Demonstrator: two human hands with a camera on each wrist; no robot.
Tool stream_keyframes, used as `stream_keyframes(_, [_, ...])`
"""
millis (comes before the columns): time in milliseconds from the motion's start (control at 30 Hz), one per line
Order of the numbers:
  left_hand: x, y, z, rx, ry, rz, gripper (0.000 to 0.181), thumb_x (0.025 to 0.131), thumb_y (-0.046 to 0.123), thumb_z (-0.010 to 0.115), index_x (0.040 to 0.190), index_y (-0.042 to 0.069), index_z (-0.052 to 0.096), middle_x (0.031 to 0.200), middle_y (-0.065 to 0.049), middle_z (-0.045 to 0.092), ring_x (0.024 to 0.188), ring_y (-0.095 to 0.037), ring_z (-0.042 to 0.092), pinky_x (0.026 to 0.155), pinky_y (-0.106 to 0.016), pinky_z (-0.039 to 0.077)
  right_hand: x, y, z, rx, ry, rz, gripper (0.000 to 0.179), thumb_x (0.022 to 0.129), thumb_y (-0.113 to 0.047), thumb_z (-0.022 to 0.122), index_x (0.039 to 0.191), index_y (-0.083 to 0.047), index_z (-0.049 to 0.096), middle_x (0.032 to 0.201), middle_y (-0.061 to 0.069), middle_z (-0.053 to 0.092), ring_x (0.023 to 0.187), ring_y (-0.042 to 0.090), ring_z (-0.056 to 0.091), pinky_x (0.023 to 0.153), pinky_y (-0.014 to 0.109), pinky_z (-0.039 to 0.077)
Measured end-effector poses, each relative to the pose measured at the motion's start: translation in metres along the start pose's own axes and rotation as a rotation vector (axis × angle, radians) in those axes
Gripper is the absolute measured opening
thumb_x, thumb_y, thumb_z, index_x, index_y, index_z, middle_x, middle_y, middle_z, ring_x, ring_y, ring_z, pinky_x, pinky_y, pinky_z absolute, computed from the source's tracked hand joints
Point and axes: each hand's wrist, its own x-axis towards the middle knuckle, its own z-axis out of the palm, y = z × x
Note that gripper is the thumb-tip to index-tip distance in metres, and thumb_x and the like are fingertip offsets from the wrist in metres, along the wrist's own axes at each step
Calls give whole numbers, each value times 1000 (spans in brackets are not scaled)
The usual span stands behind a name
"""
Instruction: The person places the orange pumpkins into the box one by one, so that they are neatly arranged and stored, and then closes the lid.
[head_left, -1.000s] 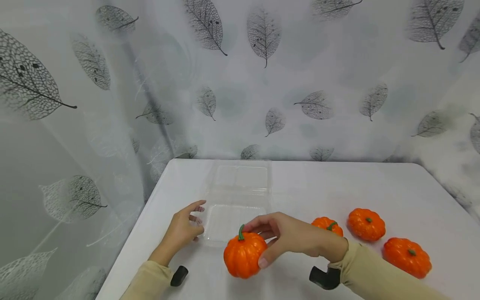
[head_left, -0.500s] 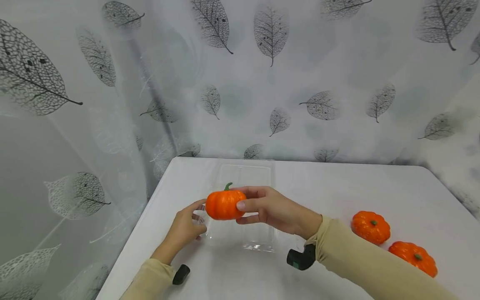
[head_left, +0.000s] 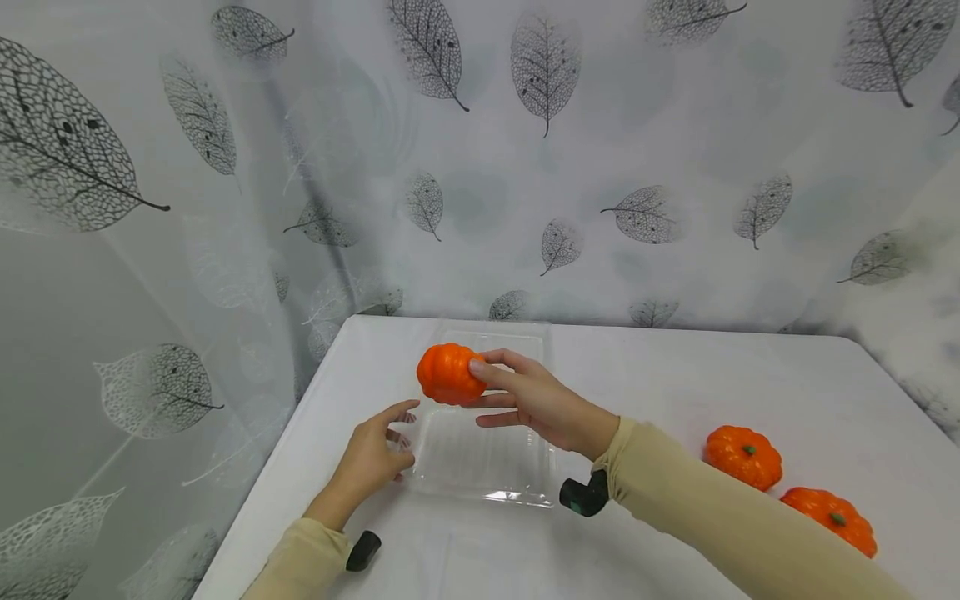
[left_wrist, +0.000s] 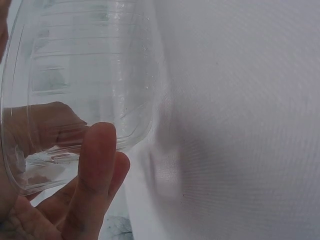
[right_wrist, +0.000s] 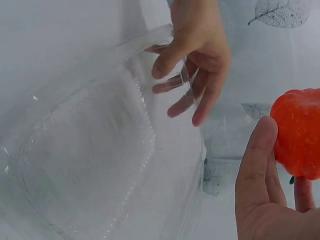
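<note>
My right hand (head_left: 536, 404) holds a small orange toy pumpkin (head_left: 448, 373) between thumb and fingers, raised over the back part of a clear plastic clamshell box (head_left: 480, 454). In the right wrist view the pumpkin (right_wrist: 302, 135) is partly cut off by the frame, its green stem pointing down. The box lies unfolded, lid toward the back. Its left side is gripped by my left hand (head_left: 367, 458). Through the transparent wall (left_wrist: 92, 75) in the left wrist view, part of that hand shows, with the fingers (left_wrist: 97, 165) bent around the corner.
Two more orange pumpkins, one farther back (head_left: 742, 457) and one nearer (head_left: 828, 521), sit at the right of the white table (head_left: 645, 375). Leaf-patterned curtains (head_left: 480, 167) hang behind and to the left. Black wrist pieces (head_left: 363, 550) stick out at both cuffs.
My right hand has carried the pumpkin up and back from the box's front edge to over its rear part, tilting it so the stem is hidden in the head view. The left hand stays put.
</note>
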Motion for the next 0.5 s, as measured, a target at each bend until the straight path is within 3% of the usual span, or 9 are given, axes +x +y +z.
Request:
stream_keyframes(167, [1, 0, -1, 6, -3, -4, 79, 68, -12, 67, 141, 16, 59, 125, -11, 63, 83, -22, 61, 47, -30, 56, 13, 5, -2, -159, 72, 26, 56, 95, -47, 66, 134, -9, 53, 120, 11, 69, 106, 31, 70, 87, 41, 58])
stream_keyframes(300, [2, 0, -1, -5, 2, 2, 79, 68, -13, 67, 141, 15, 59, 124, -11, 63, 80, -21, 61, 47, -30, 56, 19, 13, 0, -264, 118, 66, 56, 93, -51, 68, 129, -10, 56, 108, 7, 74, 96, 24, 72, 76, 35, 56])
stream_keyframes(500, [0, -1, 1, -24, -7, 10, 78, 68, -14, 68, 141, 12, 58, 123, -12, 63, 77, -19, 60, 47, -31, 56, 23, 24, 3, -371, 110, 90, 53, 94, -45, 69, 126, -4, 58, 103, 6, 74, 89, 26, 73, 68, 32, 56])
